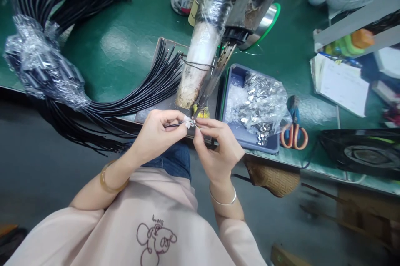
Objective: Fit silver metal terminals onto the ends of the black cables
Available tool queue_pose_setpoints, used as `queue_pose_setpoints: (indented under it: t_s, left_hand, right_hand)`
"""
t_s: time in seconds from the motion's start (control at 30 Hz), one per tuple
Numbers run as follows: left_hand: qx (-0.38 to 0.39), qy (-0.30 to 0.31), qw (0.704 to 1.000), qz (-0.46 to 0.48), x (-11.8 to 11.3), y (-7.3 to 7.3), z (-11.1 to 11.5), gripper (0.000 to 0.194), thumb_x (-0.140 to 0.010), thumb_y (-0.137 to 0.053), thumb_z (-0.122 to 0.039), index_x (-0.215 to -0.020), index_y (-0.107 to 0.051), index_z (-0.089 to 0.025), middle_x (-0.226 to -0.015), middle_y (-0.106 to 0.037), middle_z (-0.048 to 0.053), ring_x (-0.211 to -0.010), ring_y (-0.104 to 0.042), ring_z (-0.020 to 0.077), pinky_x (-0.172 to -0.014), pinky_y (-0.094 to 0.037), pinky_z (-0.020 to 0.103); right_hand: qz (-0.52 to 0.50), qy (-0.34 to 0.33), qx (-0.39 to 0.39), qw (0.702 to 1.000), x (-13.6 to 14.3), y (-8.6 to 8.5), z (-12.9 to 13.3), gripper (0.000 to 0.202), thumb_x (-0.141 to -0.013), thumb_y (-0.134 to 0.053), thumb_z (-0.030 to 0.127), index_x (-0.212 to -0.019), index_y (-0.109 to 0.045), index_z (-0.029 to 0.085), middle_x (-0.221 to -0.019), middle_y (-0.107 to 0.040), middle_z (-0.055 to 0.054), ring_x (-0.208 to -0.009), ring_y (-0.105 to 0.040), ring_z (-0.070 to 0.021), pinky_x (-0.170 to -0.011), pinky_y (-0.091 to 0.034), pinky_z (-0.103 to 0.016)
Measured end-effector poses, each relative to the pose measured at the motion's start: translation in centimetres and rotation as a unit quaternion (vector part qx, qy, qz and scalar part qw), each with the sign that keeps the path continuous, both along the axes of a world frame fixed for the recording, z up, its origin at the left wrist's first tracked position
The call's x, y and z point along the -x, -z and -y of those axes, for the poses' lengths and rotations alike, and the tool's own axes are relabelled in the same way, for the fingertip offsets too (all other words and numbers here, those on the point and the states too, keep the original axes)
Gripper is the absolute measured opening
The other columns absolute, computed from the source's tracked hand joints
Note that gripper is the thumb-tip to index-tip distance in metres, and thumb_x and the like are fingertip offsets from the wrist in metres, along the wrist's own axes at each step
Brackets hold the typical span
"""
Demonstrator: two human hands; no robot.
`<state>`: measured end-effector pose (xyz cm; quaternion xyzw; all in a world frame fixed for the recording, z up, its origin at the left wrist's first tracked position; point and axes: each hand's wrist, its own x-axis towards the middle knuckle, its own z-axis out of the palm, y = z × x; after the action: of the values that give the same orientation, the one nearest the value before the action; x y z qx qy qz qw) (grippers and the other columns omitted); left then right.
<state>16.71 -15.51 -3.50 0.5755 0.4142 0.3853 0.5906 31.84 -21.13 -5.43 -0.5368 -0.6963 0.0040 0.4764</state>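
Near the front edge of the bench, my left hand (pixel 165 130) is closed on the end of a thin black cable (pixel 173 124), with white tape on a fingertip. At the cable's tip sits a small shiny metal piece (pixel 193 123). My right hand (pixel 217 141) pinches at this metal piece from the other side, so both hands' fingertips nearly meet. Just above them, a mounted soldering iron (pixel 218 66) slants down beside a white tube (pixel 195 66) wrapped in film. Behind my fingertips is a yellow pad (pixel 202 112).
Several black cables (pixel 140 95) in a plastic-wrapped bundle (pixel 43 62) lie left. To the right, a blue tray (pixel 228 133) holds a bag of small metal parts (pixel 259 95). Orange-handled scissors (pixel 294 133), papers (pixel 342 85) and a black fan-like device (pixel 362 153) lie farther right.
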Motion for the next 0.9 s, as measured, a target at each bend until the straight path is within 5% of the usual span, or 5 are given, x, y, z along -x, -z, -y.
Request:
queue_pose_setpoints:
  t_s: [0.17, 0.5, 0.9]
  left_hand:
    - [-0.006, -0.009, 1.0, -0.006, -0.02, 0.1, 0.02, 0.016, -0.076, -0.061, -0.019, -0.07, -0.073, -0.011, -0.058, -0.056, -0.002, -0.049, -0.037, 0.0051, -0.044, -0.027, 0.017]
    - [-0.003, -0.002, 1.0, -0.019, -0.06, -0.35, -0.06, 0.01, -0.075, -0.062, -0.017, -0.069, -0.068, -0.012, -0.051, -0.037, -0.008, -0.047, -0.025, 0.0046, -0.042, -0.018, 0.018]
    - [-0.013, 0.0, 1.0, -0.026, 0.06, -0.69, -0.08, 0.013, -0.075, -0.061, -0.017, -0.069, -0.071, -0.011, -0.056, -0.049, -0.004, -0.049, -0.03, 0.0045, -0.043, -0.022, 0.017]
  right_hand:
    - [-0.005, 0.003, -0.005, 1.0, 0.04, 0.0, -0.11, 0.02, -0.087, -0.07, 0.006, -0.09, -0.062, 0.024, -0.099, -0.079, -0.003, -0.091, -0.077, -0.0169, -0.08, -0.063, -0.029]
    - [0.018, 0.006, -0.013, 1.0, 0.09, -0.23, -0.03, 0.021, -0.087, -0.07, 0.006, -0.087, -0.059, 0.025, -0.1, -0.08, -0.004, -0.088, -0.079, -0.0176, -0.076, -0.066, -0.029]
    - [0.023, -0.004, -0.022, 0.999, -0.05, -0.32, -0.18, 0.022, -0.086, -0.07, 0.005, -0.085, -0.058, 0.024, -0.099, -0.08, -0.006, -0.087, -0.079, -0.0163, -0.075, -0.067, -0.027]
